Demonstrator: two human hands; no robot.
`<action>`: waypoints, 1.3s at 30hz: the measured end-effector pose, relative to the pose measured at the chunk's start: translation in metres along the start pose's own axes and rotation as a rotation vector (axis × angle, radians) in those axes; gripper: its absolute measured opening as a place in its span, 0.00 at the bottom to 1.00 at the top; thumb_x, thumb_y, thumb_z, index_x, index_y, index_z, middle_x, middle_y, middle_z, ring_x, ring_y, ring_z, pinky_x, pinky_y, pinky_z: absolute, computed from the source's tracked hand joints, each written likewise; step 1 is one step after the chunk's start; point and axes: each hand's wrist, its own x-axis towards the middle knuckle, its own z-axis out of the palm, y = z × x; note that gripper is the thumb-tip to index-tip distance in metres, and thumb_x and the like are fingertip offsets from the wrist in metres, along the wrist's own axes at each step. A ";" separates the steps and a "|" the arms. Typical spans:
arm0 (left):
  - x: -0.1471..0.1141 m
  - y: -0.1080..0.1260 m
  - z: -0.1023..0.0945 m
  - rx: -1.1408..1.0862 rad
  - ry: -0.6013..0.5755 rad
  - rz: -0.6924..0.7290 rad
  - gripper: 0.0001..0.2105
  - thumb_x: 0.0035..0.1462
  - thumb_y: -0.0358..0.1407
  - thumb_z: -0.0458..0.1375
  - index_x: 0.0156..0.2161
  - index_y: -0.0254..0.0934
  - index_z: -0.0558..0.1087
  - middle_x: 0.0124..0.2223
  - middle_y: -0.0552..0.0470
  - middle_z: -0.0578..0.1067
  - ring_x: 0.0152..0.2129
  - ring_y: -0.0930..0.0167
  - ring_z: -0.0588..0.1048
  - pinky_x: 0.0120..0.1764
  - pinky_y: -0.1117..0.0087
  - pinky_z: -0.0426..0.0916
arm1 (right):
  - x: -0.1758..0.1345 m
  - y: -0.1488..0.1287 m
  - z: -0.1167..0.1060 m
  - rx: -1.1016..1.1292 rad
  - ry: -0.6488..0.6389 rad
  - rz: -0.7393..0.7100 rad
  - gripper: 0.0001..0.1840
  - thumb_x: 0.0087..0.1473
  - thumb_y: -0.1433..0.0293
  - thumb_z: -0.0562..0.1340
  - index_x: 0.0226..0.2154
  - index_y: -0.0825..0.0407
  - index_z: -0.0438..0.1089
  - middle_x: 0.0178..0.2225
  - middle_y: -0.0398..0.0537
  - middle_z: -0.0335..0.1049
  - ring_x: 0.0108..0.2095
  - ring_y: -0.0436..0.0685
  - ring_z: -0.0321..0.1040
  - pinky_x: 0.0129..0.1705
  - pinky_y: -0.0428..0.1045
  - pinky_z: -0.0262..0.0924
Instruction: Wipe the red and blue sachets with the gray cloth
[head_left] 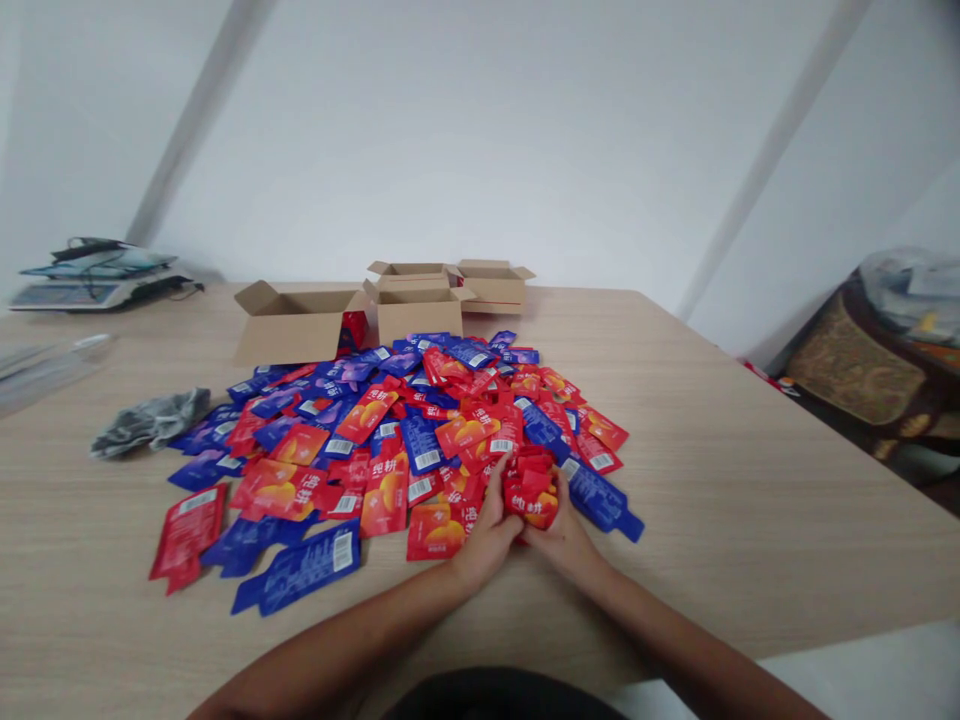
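Observation:
Both my hands meet at the near right edge of a big heap of red and blue pouches. Between them is a bunch of red pouches point(534, 497) with an orange fruit print. My left hand point(489, 530) grips the bunch from the left, thumb in front. From the other side my right hand point(561, 532) closes round it; some fingertips are hidden behind the pouches. A blue pouch point(600, 497) lies flat just right of my right hand. Left of my left hand rests a red pouch point(437, 530), and farther left a blue pouch point(311, 568) shows its barcode.
Several open cardboard boxes point(292, 338) stand behind the heap near the wall. A crumpled grey cloth point(152, 422) lies at the left. Scales with things stacked on them point(97, 285) sit at the far left, and a patterned chair point(855, 355) stands beyond the table's right edge.

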 end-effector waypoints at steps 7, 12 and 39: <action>-0.003 -0.003 0.000 0.093 0.009 0.074 0.35 0.48 0.26 0.50 0.63 0.41 0.47 0.62 0.49 0.56 0.61 0.65 0.51 0.62 0.58 0.42 | -0.004 0.001 0.000 -0.001 -0.031 -0.030 0.36 0.46 0.65 0.63 0.54 0.47 0.47 0.52 0.53 0.61 0.52 0.60 0.62 0.56 0.57 0.55; -0.001 -0.010 -0.002 0.145 0.009 0.030 0.32 0.52 0.29 0.49 0.63 0.39 0.46 0.63 0.47 0.56 0.62 0.66 0.47 0.62 0.58 0.39 | -0.002 0.004 -0.003 -0.025 -0.032 -0.042 0.40 0.45 0.66 0.63 0.57 0.48 0.44 0.53 0.54 0.60 0.54 0.62 0.59 0.57 0.59 0.53; -0.012 0.040 -0.102 1.001 -0.366 -0.007 0.30 0.43 0.33 0.60 0.55 0.42 0.63 0.57 0.46 0.63 0.58 0.56 0.56 0.57 0.54 0.52 | 0.000 0.012 -0.007 0.135 0.101 0.135 0.38 0.43 0.65 0.68 0.53 0.46 0.50 0.49 0.52 0.66 0.46 0.59 0.68 0.50 0.58 0.62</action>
